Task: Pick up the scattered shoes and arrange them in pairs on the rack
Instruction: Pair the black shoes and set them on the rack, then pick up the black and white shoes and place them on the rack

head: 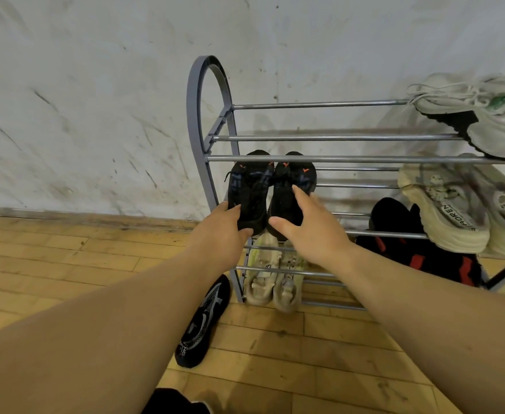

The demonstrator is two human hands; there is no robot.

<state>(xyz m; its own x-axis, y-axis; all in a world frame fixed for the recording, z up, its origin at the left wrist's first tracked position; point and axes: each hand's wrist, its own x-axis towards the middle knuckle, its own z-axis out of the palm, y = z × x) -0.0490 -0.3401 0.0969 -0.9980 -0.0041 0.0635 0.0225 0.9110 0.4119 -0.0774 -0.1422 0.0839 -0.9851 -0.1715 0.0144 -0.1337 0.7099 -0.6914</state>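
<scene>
Reaching to the rack [335, 158], you have both grips on the black pair, which sits side by side on the second tier at its left end, toes to the wall. Your left grip [226, 227] wraps the heel of the left shoe [249, 189], thumb on the near side and fingers round the outer side. Your right grip [308, 225] lies spread over the right shoe [284, 198], fingers fairly straight on its upper and thumb by the heel; it presses rather than pinches. These look like soft knit trainers, light and floppy on top, so the collar would likely fold under a squeeze. Take hold at the heel or along the sole, where they should be stiffest. The bars leave gaps, so a sole may tip unless it spans two of them. One dark patterned shoe [203, 321] lies on the floor [66, 258] just beside the rack's left leg, with no mate in view; take it by the heel too
</scene>
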